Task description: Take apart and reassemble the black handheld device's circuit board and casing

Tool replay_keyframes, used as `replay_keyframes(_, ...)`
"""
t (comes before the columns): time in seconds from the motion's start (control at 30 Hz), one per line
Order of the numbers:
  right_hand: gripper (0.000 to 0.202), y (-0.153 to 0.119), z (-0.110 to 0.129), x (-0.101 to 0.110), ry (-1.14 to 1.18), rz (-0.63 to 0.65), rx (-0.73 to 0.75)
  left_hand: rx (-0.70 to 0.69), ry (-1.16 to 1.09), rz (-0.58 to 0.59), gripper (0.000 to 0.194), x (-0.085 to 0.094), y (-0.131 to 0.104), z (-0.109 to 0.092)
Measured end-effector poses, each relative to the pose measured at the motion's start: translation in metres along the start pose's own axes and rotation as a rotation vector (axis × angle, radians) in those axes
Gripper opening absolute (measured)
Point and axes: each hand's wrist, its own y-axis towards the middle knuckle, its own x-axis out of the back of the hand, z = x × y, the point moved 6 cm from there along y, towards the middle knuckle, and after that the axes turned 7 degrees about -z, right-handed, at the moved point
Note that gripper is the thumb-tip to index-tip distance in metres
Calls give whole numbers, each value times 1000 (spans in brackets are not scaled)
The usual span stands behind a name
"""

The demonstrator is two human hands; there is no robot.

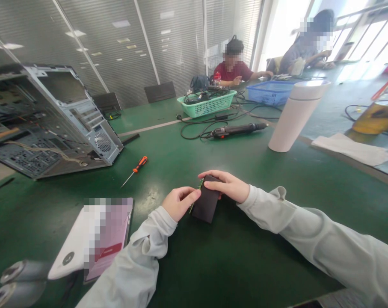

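- The dark box (206,207), flat and rectangular, is at the near middle of the desk (245,256), between the two hands; whether it touches the surface or is held just above cannot be told.
- A green strip (191,208), like a circuit board edge, shows along the box's left side.
- The left hand (180,202) has its grip narrowed on the left side of the box, thumb against the edge beside the green strip.
- The right hand (228,186) has its grip around the far right part of the box, thumb lying over the top face and fingers stretched along the far end.
- Left of the hands, an orange-and-black screwdriver (140,164) lies apart, its tip pointing near and left.
- Farther left, an opened computer case (99,137) stands tilted in view, cables inside it.
- At the near left, a white object (72,244) lies beside a pink panel (112,246).
- Beyond the hands lies a black corded tool (238,130), with a green basket (209,107) behind it and a blue basket (267,95) to the right.
- A pale tumbler (294,119) stands to the far right, near white paper (354,147).
- Two people sit at the far side.
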Motion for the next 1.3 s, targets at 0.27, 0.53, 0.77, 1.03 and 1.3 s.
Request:
replay_keyframes(0.27,43,3,-5,0,12,-20,-50,-41,102,-40,40,1,2,4)
replay_keyframes(0.53,41,3,-5,7,39,-92,-135,-28,30,-193,40,14,5,7)
replay_keyframes(0.77,34,1,-5,22,311,-315,-328,256,-337,-402,38,29,14,36)
replay_keyframes(1.03,18,-9,-4,14,708,-318,-523,376,-622,-358,56,27,16,41)
replay_keyframes(1.3,39,-12,-5,-10,797,81,-562,348,-799,-402,55,34,14,39)
